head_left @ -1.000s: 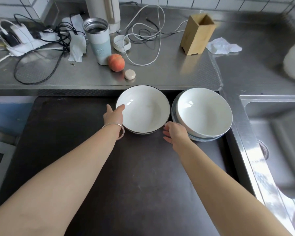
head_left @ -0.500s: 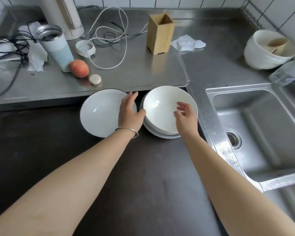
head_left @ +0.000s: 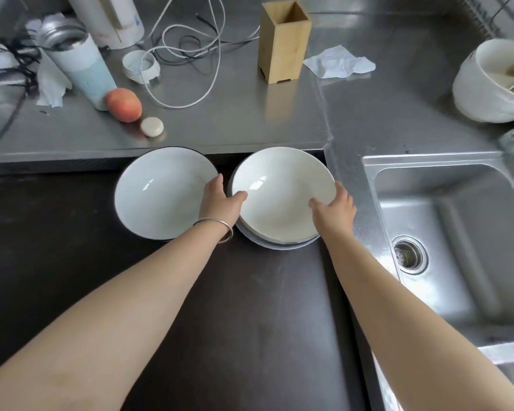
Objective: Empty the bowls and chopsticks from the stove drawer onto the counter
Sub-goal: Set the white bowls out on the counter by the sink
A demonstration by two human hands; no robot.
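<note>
1. Both hands have shifted from the dark-rimmed bowl to the stacked white bowls: left hand clasps the rim at nine o'clock, right hand at three.
2. Stack sits on the dark stove top, counter at twelve o'clock; lifting seems next.

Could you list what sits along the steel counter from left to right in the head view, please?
Tumbler → peach → small white puck → wooden holder → crumpled tissue → white bowl with spoon.
</note>
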